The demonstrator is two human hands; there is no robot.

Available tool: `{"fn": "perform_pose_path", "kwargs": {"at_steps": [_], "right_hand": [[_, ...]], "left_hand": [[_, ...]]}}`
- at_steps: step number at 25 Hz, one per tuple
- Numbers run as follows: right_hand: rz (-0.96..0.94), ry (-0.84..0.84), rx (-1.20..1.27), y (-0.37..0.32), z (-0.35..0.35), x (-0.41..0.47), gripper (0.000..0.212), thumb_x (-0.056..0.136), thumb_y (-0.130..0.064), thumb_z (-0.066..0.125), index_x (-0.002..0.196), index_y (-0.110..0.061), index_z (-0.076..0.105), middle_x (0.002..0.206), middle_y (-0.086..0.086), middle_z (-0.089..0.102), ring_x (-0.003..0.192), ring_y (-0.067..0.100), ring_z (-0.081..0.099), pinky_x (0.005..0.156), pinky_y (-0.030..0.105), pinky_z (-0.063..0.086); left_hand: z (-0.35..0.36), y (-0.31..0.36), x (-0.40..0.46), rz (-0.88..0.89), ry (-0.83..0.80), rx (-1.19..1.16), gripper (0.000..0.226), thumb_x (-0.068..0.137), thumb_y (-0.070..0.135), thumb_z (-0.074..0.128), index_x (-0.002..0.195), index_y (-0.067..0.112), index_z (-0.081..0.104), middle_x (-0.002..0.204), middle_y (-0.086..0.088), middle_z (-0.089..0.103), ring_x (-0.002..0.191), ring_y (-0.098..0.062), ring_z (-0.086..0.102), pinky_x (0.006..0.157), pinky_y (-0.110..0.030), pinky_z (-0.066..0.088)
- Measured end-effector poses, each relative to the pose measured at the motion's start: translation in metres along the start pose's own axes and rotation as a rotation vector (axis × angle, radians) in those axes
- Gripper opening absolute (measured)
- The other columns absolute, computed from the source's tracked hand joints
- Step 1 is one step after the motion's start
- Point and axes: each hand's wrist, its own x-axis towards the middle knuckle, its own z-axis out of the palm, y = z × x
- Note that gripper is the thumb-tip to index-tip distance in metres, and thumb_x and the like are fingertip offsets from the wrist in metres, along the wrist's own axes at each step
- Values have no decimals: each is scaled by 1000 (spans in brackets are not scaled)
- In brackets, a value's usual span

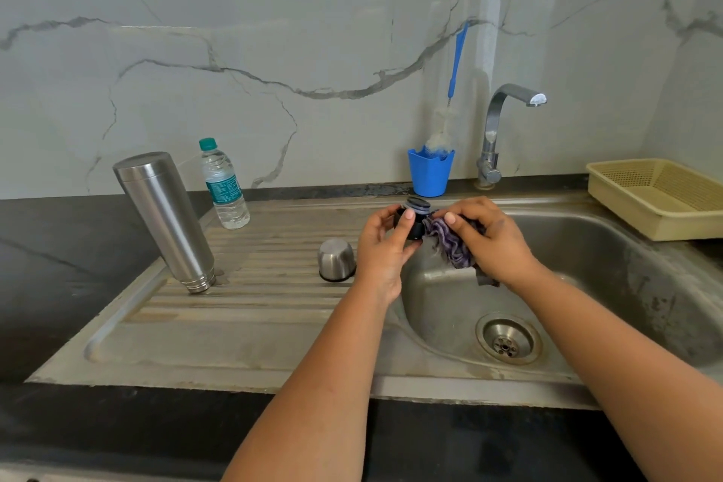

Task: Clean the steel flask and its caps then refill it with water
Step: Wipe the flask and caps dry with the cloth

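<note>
The steel flask (166, 219) stands upside down, mouth on the ribbed drainboard (250, 305), leaning left. A steel cup cap (336, 259) sits upside down on the drainboard near my left wrist. My left hand (385, 243) grips the black inner stopper cap (415, 216) above the sink's left edge. My right hand (489, 239) holds a purple-grey cloth (450, 243) pressed against the stopper's right side.
A plastic water bottle (225, 184) stands behind the flask. A blue cup (430, 172) holding a bottle brush (454, 66) sits by the tap (504, 125). The sink basin (587, 286) has a drain (508, 340). A beige basket (661, 196) rests at the right.
</note>
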Motion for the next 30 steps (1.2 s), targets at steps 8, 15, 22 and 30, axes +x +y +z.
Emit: {"fn": "perform_pose_path", "kwargs": {"at_steps": [8,15,22,30], "right_hand": [[-64,4,-97,-7,6,0,22,85,-32,70,106,-24,71,107,-6,57,98,3,55,85,3,37],[72,2,-84,-2,2,5,22,86,-33,68,104,-21,72,107,-3,58,99,10,57,90,24,45],[-106,13,-225,-9,6,-7,20,88,-29,67,105,-21,74,113,-3,54,95,6,54,83,19,44],[102,-33,-75,7,-6,4,13,91,-23,63,100,-18,71,109,2,59,100,14,56,78,3,33]], "left_hand": [[5,-5,-5,88,104,10,34,86,9,73,116,9,58,126,-12,60,99,-13,66,81,-29,60],[-1,0,-2,52,-28,55,24,89,8,69,112,9,61,125,-18,64,109,-23,66,87,-39,59],[0,-1,0,74,-8,139,24,92,17,67,113,7,62,116,-15,68,111,-26,66,86,-38,59],[0,16,-8,-293,-200,50,36,98,31,55,121,3,60,109,-18,69,92,-26,70,69,-28,61]]}}
